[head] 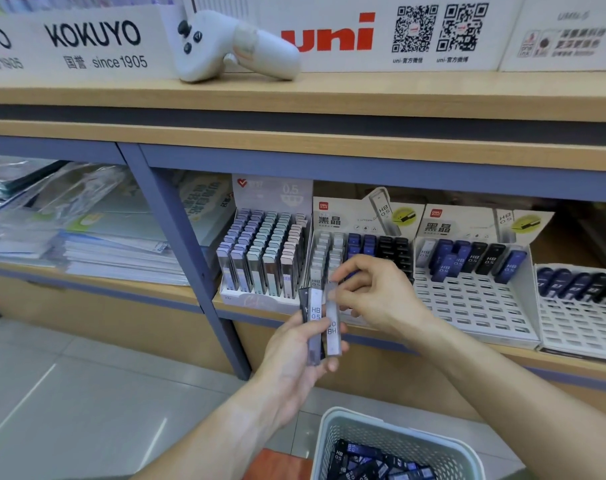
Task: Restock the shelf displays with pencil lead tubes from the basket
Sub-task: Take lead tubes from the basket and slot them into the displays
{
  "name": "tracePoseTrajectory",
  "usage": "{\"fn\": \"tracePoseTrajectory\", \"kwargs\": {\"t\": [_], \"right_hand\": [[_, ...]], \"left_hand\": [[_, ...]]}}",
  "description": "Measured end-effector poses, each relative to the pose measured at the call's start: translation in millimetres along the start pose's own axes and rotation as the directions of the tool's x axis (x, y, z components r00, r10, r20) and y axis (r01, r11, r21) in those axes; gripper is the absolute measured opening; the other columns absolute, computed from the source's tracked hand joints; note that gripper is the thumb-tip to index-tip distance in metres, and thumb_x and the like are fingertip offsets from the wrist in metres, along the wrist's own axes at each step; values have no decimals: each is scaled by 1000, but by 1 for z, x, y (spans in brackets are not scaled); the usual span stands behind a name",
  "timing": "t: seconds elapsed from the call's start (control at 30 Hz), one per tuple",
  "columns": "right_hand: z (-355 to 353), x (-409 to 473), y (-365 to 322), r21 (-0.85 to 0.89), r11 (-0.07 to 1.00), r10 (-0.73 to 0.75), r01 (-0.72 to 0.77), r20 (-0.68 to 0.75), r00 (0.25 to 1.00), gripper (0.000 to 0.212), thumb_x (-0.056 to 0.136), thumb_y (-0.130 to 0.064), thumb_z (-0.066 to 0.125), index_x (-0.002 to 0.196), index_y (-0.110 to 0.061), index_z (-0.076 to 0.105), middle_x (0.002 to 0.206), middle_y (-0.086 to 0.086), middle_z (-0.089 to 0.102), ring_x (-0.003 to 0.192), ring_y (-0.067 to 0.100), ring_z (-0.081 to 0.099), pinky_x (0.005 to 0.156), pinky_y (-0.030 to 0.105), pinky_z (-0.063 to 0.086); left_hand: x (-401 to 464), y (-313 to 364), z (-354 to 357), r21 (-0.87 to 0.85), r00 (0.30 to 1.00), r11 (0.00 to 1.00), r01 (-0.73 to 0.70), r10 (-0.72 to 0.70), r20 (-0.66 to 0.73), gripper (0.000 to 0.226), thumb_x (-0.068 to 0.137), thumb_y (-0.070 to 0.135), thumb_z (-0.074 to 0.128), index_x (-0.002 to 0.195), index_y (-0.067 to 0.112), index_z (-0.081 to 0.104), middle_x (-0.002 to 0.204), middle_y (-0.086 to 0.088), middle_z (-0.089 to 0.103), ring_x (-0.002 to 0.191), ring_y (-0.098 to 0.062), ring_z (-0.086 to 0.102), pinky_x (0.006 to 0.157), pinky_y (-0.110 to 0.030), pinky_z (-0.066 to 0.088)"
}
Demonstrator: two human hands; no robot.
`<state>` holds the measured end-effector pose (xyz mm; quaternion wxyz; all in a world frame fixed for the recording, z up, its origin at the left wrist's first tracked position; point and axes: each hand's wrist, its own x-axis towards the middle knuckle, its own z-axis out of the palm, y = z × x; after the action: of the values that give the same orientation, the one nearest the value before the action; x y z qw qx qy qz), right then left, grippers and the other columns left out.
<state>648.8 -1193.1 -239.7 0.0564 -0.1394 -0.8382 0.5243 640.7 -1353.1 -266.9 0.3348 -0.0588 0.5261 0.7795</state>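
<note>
My left hand (296,362) holds a small bunch of pencil lead tubes (314,327) marked HB 0.5, upright in its fingers. My right hand (374,292) pinches the top of a clear grey tube (332,332) at the right of that bunch. Both hands hover in front of the middle display box (360,233), which holds white, blue and black tubes. To its right, a second display box (474,299) has one row of tubes and many bare slots. A pale mesh basket (332,431) with several dark tubes stands at the bottom.
A full pastel tube display (263,258) stands left of the middle box. A third slotted display (582,306) sits at far right. A white controller (225,46) lies on the upper shelf. Stacked plastic folders (72,226) fill the left bay, behind a blue upright post (190,258).
</note>
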Motion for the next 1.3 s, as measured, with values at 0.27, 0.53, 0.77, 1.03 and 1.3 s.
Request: {"fn": "tracePoseTrajectory", "kwargs": {"t": [0.27,0.53,0.77,1.03,1.3], "right_hand": [[-13,-2,-11,208,978,11,-10,-3,1000,26,86,4,72,104,-16,69,84,17,73,73,27,71,65,31,60],[-25,-3,-6,-197,970,-119,144,133,984,14,74,-17,82,79,-28,75,73,-4,71,64,10,63,69,37,56],[-23,-10,-7,-43,985,-140,167,370,918,33,80,-4,82,105,-23,70,87,5,76,65,11,62,65,27,53],[-18,-3,-1,-47,964,-247,261,206,947,64,83,-6,78,127,-48,58,94,4,65,66,15,61,73,35,57],[9,5,6,-319,856,-463,408,-119,878,24,95,-18,67,112,-30,55,82,-13,63,74,7,63,74,35,55]], "left_hand": [[0,3,0,-60,1000,998,8,-8,3,22,102,8,50,119,4,64,97,-23,74,75,-28,69,55,-29,47],[8,15,-8,-21,996,999,-45,43,-78,17,99,18,64,113,8,64,81,-16,69,55,-16,51,47,-23,40],[8,14,-10,96,991,991,-91,100,-88,34,94,38,70,109,9,63,70,-6,55,49,-13,37,39,-22,21],[9,21,-9,-69,999,997,-27,24,-40,40,101,38,41,111,4,61,63,-2,39,47,-14,25,45,-24,14],[21,9,-18,-55,977,998,-10,-2,-215,30,105,21,39,106,5,64,64,-4,51,47,-16,40,43,-25,28]]}}
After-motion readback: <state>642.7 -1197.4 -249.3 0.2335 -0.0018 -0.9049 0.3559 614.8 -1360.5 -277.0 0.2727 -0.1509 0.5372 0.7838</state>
